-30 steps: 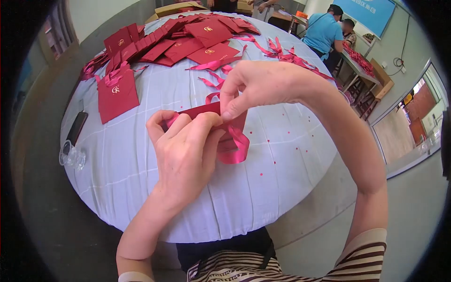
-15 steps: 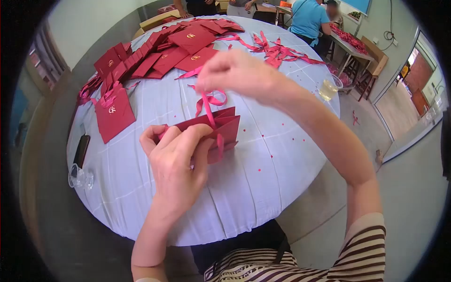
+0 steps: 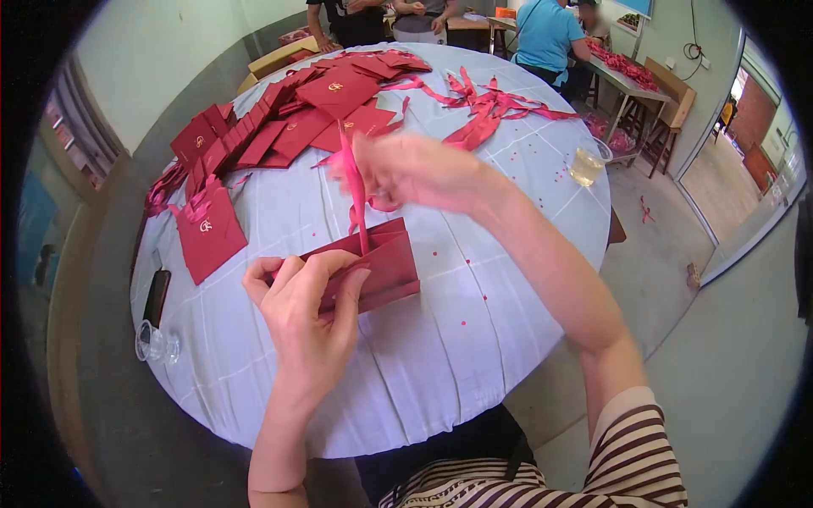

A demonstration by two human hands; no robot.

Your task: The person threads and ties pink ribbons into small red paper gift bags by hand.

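My left hand (image 3: 309,309) is closed on the near side of a small dark red paper gift bag (image 3: 385,262). The bag stands tilted on the table with its open top up. Out of that opening a pink-red ribbon (image 3: 356,199) runs upward, its tip sticking up past my fingers. My right hand (image 3: 415,169), blurred by motion, is above the bag with its fingers closed at the ribbon. More loose ribbon lies behind the bag, partly hidden by my right hand.
Red bags with gold emblems (image 3: 334,89) are piled at the back left of the round table (image 3: 440,372). One bag (image 3: 212,234) lies apart. Ribbons (image 3: 495,106), a cup of pale liquid (image 3: 587,163), a phone (image 3: 157,296) and a plastic cup (image 3: 155,343) lie around. People stand beyond.
My right hand has moved down and slightly left along the ribbon. The bag has turned and sits slightly lower in view with my left hand still on it. The ribbon tip now shows above my right fingers.
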